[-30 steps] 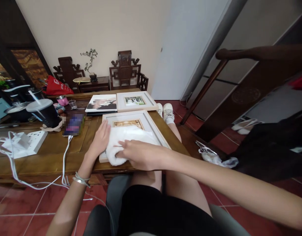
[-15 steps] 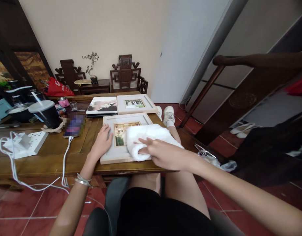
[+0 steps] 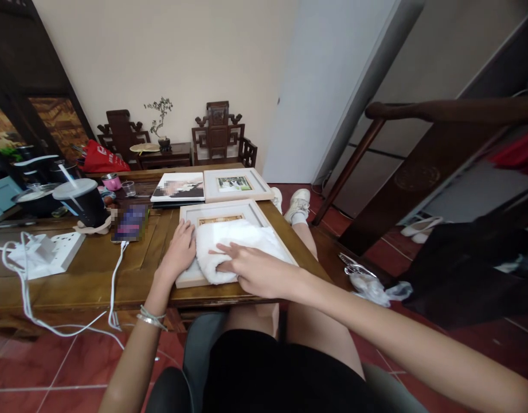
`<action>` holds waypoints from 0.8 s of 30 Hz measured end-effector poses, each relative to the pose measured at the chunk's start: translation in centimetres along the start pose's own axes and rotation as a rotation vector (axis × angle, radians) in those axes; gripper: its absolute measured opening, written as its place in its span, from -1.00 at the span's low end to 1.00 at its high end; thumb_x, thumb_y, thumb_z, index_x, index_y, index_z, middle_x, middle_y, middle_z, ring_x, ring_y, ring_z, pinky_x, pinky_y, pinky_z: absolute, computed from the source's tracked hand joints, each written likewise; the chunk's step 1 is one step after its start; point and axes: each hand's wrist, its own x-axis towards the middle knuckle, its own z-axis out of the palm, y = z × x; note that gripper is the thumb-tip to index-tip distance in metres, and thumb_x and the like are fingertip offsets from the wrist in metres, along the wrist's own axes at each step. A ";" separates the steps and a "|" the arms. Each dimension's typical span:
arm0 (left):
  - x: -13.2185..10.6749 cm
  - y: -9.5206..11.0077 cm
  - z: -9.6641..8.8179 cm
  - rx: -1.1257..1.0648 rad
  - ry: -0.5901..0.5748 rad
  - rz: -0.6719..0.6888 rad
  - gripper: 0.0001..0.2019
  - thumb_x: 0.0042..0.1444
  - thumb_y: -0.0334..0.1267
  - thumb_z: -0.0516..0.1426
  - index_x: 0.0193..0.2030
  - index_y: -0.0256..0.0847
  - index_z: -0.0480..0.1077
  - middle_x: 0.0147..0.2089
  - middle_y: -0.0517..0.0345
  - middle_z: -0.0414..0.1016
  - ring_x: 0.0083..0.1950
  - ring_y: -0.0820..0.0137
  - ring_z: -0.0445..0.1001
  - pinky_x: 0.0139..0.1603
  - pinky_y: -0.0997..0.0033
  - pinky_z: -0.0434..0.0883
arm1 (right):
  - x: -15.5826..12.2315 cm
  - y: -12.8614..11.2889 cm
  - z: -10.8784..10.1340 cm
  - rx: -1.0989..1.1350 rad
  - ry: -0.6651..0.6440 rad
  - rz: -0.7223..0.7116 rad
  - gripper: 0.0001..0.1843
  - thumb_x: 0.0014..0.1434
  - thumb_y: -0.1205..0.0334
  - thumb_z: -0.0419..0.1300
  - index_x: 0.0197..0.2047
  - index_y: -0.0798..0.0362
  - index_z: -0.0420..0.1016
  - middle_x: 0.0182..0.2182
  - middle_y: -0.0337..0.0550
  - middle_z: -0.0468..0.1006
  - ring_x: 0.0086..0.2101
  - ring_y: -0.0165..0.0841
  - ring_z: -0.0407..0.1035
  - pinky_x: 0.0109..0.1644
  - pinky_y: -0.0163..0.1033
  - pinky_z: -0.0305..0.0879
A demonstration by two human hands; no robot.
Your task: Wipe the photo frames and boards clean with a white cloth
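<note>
Right hand (image 3: 261, 269) part-closed on a white cloth (image 3: 246, 235), some fingers laid over the top, others tucked into the near fold; exact grip under the cloth can't be told. Left hand (image 3: 182, 249) not gripping: fingers mostly extended, close together, resting on the left border of the picture frame (image 3: 221, 210); thumb not clear. Frame lies flat at the near edge of the wooden surface (image 3: 96, 275), cloth on top covering most of its middle. Handling, judged by eye: cloth should be light, limp, easy to bunch, best held by a thick fold. Frame should be stiff, moderate weight; front pane, if glass, would be slippery and fragile, so hold by the outer wood borders, both sides, not the face. Looks: cloth plain white, fluffy, rolled at the near end. Frame pale wood, wide light-grey mat, small brownish picture, only its upper strip showing past the cloth. Just beyond: a second frame (image 3: 266, 192), similar, with a green photo, and beside it on its left a photo panel (image 3: 180, 186), dark clothing visible, part pixelated. Carved chair (image 3: 218, 129) by the far wall.
</note>
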 end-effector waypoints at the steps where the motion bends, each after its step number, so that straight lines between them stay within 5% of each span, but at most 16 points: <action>1: 0.0 0.1 -0.1 0.008 -0.007 -0.003 -0.57 0.23 -0.32 -0.11 0.18 -0.43 0.26 0.34 -0.25 0.17 0.44 0.14 -0.04 0.39 0.03 0.03 | 0.0 0.0 -0.1 -0.003 -0.006 0.001 -0.45 -0.06 0.63 -0.02 -0.03 0.17 0.51 0.04 0.19 0.45 0.15 -0.10 0.24 0.15 -0.04 0.20; 13: 0.0 -0.2 0.0 0.007 0.025 0.024 -0.61 0.24 -0.30 -0.08 0.13 -0.36 0.33 0.31 -0.20 0.23 0.42 0.15 0.01 0.39 0.01 0.04 | 0.0 0.0 -0.3 0.005 -0.033 0.005 -0.44 -0.07 0.65 -0.01 -0.03 0.15 0.50 0.09 0.19 0.41 0.13 -0.10 0.27 0.11 -0.06 0.24; 19: 0.1 -0.3 0.0 0.014 0.028 0.039 -0.62 0.23 -0.29 -0.06 0.12 -0.36 0.35 0.31 -0.19 0.24 0.42 0.13 0.03 0.38 0.02 0.06 | 1.7 3.8 -2.4 -0.035 0.050 0.146 -0.36 -0.05 0.67 -0.02 0.09 0.14 0.41 0.09 0.19 0.41 -0.04 -0.16 0.42 -0.08 -0.18 0.34; 24: 0.3 -0.1 -0.5 0.023 -0.002 0.010 -0.58 0.18 -0.44 -0.10 0.13 -0.50 0.34 0.30 -0.29 0.23 0.41 0.12 0.05 0.40 0.08 0.05 | 7.2 7.5 -3.1 -0.301 0.179 0.061 -0.49 0.04 0.65 0.01 0.05 0.22 0.43 0.31 0.22 0.10 0.29 -0.05 -0.05 0.25 0.08 0.01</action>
